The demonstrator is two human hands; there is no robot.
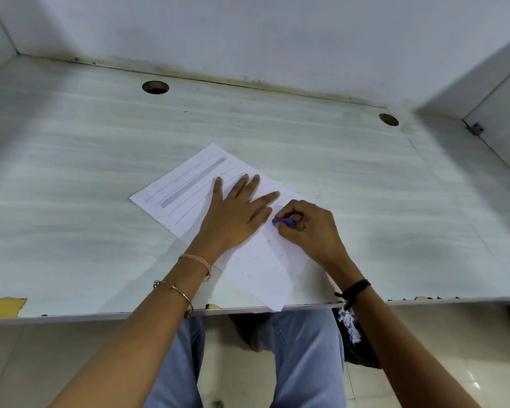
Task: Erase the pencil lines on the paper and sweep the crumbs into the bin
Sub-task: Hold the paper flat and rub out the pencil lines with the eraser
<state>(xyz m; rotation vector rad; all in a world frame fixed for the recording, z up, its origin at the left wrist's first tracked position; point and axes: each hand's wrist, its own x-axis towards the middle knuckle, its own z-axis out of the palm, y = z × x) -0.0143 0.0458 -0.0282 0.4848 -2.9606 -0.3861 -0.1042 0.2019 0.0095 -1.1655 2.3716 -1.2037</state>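
A white sheet of paper [186,184] lies at an angle on the pale desk [71,172], its near corner reaching the front edge. Pencil lines and one broad grey shaded band [193,182] run across its far half. My left hand [236,213] lies flat on the middle of the sheet with fingers spread. My right hand [306,228] pinches a purple eraser [283,222] against the paper just right of the left hand's fingertips. Dark eraser crumbs [256,254] are scattered over the near half of the sheet.
Two round cable holes [155,87] [388,119] sit near the desk's back edge. White partition walls close in the back and both sides. A dark bin with white scraps [354,340] stands under the desk beside my right forearm. Yellow tape [3,307] marks the front-left edge.
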